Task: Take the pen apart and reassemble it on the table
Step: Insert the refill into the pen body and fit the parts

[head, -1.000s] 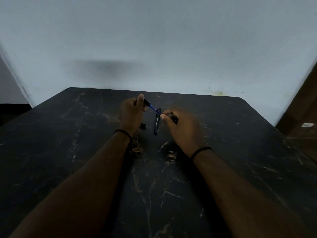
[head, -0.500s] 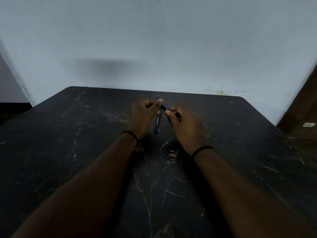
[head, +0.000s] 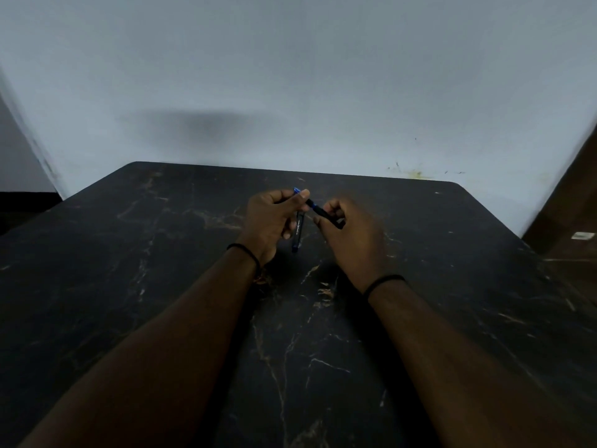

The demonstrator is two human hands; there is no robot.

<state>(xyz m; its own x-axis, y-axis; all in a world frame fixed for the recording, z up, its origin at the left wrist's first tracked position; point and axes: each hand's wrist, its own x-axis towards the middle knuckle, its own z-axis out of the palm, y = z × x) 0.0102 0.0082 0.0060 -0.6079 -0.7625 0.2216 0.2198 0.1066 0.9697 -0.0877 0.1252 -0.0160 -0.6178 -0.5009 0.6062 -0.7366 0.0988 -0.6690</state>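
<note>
Both hands meet over the middle of the black marble table (head: 161, 286). My left hand (head: 271, 218) pinches the blue refill (head: 310, 203), whose blue end pokes out past the thumb. My right hand (head: 352, 234) grips a short black pen section (head: 328, 216) that the refill enters. A second black pen part (head: 297, 232) with white lettering lies on the table between and below the hands, pointing toward me. Fingers hide most of the held pieces.
A pale wall rises right behind the table's far edge (head: 290, 169). A brown wooden surface (head: 568, 221) stands past the right corner. Each wrist carries a thin black band.
The hands came together from about a hand's width apart. The long exposed blue refill between them has shortened, most of it now inside the black section or behind fingers.
</note>
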